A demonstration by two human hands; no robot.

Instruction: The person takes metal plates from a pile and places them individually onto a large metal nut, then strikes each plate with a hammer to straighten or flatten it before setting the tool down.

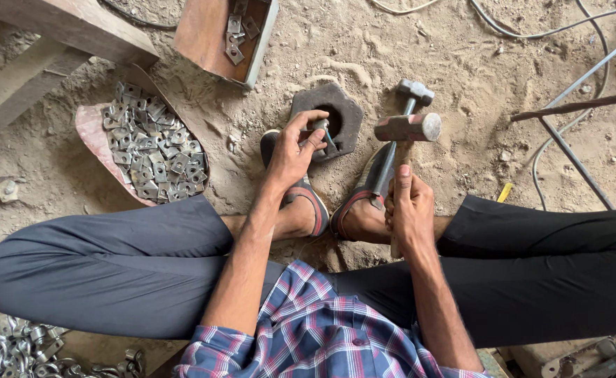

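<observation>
The left hand (pixel 292 150) pinches a small metal piece (pixel 320 127) over the holed iron block (pixel 329 120) on the sandy floor. The right hand (pixel 409 210) grips a raised hammer (pixel 407 129). Flat pieces (pixel 152 150) wait heaped beside; no blow landed yet.

A person seen from above wears a blue, white and red plaid shirt (pixel 322 336) with short sleeves; dark grey trousers (pixel 112 259); sandals (pixel 308 196) with red-edged soles; forearms bare.
</observation>
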